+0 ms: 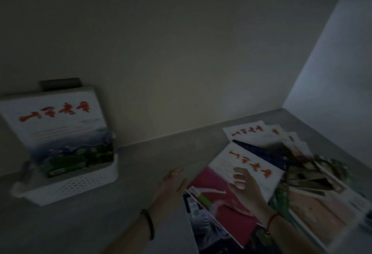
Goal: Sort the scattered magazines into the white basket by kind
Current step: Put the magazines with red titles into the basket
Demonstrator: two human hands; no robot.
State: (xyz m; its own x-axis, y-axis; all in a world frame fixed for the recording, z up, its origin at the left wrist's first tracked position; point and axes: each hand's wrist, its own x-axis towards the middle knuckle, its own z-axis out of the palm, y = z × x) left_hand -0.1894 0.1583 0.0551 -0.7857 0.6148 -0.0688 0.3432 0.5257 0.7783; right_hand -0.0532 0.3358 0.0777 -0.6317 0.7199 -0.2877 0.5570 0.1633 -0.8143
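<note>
one white basket (66,185) sits at the far left of the grey tabletop (141,163), near the wall. a white magazine with red lettering (60,124) stands in it, leaning back. open tabletop lies between the basket and the pile, giving room for a carry across. right of that gap, the left hand (173,181) lies flat on the tabletop, fingers straight, holding nothing, just beside the pile's left edge. the right hand (244,183) rests bent fingertips on a matching white magazine (227,159) on top of a pink one (209,179). its thumb is hidden, so whether it grips cannot be told. more magazines (302,173) fan out to the right, overlapping, near the corner where a side wall closes in. these look thin, light, floppy and probably glossy, so likely to slide. taking one by the free edge nearest the left hand would likely work best.
</note>
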